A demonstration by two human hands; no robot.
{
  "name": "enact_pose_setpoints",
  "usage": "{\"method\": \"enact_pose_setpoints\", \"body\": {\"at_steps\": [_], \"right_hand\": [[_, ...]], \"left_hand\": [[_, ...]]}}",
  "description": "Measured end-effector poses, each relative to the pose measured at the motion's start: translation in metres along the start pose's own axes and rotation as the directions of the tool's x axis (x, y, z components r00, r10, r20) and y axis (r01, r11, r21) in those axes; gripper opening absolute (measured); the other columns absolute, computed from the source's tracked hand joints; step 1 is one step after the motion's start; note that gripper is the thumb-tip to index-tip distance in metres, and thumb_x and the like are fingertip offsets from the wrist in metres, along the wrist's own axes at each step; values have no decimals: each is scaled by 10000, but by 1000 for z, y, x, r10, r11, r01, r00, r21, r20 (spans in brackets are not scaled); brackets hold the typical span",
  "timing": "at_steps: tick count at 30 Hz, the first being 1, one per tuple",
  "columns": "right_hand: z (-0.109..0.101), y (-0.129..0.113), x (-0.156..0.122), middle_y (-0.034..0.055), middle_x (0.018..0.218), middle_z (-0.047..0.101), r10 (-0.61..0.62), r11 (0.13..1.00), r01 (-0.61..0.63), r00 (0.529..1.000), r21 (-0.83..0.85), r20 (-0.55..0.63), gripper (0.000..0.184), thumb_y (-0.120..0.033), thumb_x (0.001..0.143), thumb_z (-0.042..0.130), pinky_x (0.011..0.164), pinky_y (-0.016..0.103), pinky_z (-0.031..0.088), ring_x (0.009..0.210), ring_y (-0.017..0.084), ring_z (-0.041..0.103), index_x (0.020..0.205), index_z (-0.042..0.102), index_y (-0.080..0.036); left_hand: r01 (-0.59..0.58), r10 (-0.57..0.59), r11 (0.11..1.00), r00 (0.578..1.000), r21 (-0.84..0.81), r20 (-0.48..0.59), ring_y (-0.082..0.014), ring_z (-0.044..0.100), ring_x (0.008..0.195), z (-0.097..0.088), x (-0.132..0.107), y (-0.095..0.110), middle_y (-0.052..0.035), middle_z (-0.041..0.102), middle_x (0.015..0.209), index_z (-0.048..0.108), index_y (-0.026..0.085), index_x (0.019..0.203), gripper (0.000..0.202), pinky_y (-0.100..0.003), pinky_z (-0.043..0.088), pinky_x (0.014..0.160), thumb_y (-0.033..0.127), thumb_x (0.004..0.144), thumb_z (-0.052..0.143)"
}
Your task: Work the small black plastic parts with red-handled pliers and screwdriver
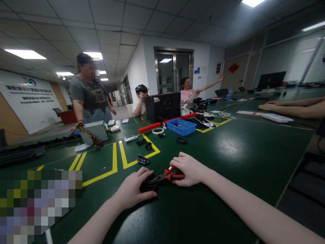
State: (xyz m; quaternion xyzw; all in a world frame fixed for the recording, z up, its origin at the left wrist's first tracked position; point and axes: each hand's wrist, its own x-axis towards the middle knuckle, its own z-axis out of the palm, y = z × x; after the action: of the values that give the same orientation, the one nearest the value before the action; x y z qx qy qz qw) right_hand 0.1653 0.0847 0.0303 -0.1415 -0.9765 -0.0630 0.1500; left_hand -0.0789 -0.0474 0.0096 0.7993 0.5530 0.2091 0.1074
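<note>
Left hand (134, 192) is closed over a small black part (145, 185), pinning it on the green surface (228, 162), thumb curled round the near side. Right hand (190, 169) is wrapped around the red handles of the pliers (166, 176), fingers folded over the grips. Pliers lie low, near flat, nose pointing left, tip at the black part between the two hands. Can't tell if the nose is biting the part or just touching it, too dark there.

Just beyond the left hand: another black piece (143, 159) at a yellow tape line (114, 159). Further out past the right hand: small black item (181, 140), then a blue bin (181, 127), with a white tape ring (157, 130) and a red strip (149, 127) to its left. Black crate (163, 106) is behind those.

Far left of the left hand: a standing person in a grey shirt, one hand at a grey metal box (94, 130) with braided cables (88, 135). Far right of the right hand: someone else's forearms (291, 106) rest on the surface, with a white power strip (275, 117) just in front of them. Two more people sit behind the crate. Near-left corner is pixelated, unreadable.
</note>
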Motion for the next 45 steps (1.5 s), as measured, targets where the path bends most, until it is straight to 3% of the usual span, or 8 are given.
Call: {"method": "enact_pose_setpoints", "body": {"at_steps": [8,23,45], "right_hand": [[0,-2,1,30,787,602,53,997,-55,998,48,45,392,-527,716,631,727,319,339,656,161,502,887,568,-181],[-3,4,0,54,906,610,38,995,-34,998,98,-40,421,-466,697,664,815,344,350,787,188,536,987,575,-174],[-2,-2,2,23,802,590,92,989,-95,995,110,30,356,-482,716,640,710,307,327,656,151,476,902,564,-187]], "left_hand": [[16,-16,1000,1000,-4,-8,-262,553,1095,-1,0,1,-76,516,1277,455,241,1326,644,-379,460,924,533,783,641],[6,-6,1000,1000,-3,-12,-260,564,1079,-1,0,-1,-76,529,1259,462,247,1323,626,-387,466,922,539,794,624],[12,-12,999,1000,-30,-12,-263,571,1072,-1,0,-1,-77,524,1267,463,247,1329,653,-383,462,930,529,772,652]]}}
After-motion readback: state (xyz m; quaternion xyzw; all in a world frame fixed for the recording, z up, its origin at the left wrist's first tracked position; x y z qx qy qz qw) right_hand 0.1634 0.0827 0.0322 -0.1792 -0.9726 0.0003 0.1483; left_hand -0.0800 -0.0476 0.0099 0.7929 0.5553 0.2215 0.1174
